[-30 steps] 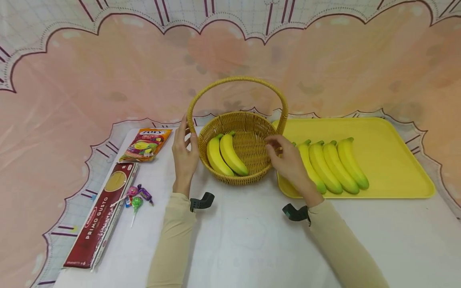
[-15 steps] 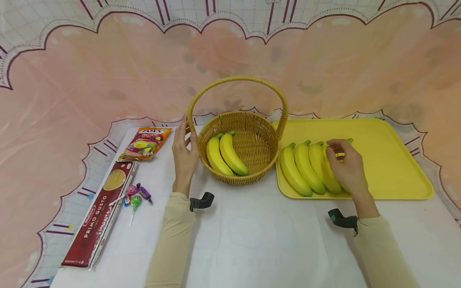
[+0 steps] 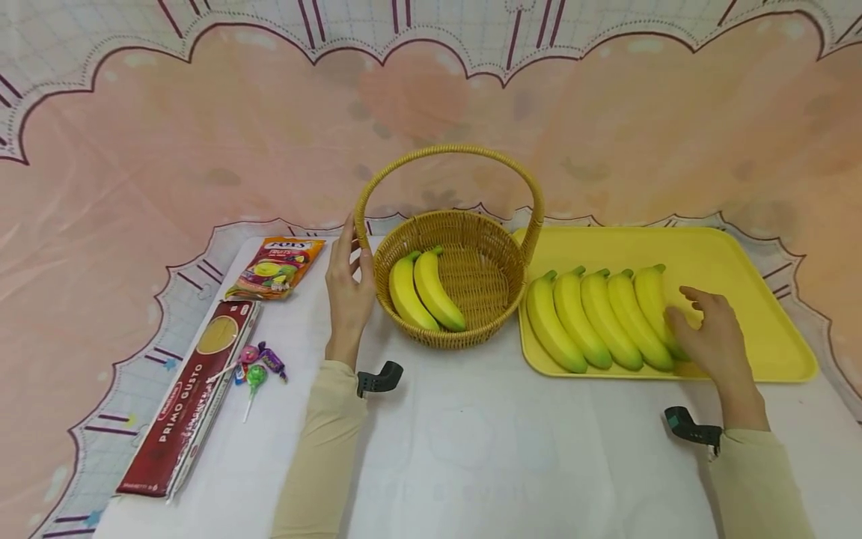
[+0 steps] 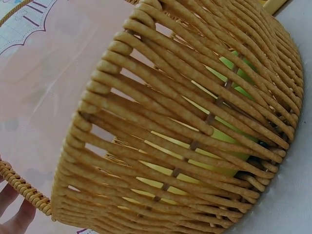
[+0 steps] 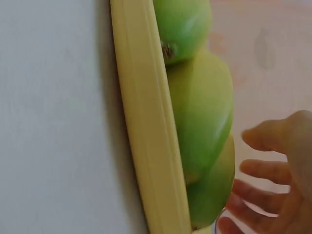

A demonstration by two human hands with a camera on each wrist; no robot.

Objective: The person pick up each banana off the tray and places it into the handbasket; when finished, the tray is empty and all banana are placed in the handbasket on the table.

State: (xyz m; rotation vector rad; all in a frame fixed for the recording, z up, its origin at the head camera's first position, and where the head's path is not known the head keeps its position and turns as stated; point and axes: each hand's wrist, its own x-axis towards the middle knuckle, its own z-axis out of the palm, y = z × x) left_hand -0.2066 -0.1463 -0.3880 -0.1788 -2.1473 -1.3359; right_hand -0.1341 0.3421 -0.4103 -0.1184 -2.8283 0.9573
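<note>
A woven basket with a tall handle holds two yellow bananas. My left hand rests flat against its left side by the handle's base; in the left wrist view the basket wall fills the frame, with a few of its fingertips at the lower left. Several bananas lie in a row on the yellow tray. My right hand is at the row's right end, fingers relaxed, thumb against the rightmost banana. The right wrist view shows the tray rim, a banana and spread fingers.
On the white table, left of the basket, lie a snack pouch, a long red spaghetti box and a few lollipops. A pink patterned cloth hangs behind the table.
My right hand has moved from the basket's right rim rightward over the tray's bananas to the far end of the row. The left hand stays at the basket.
</note>
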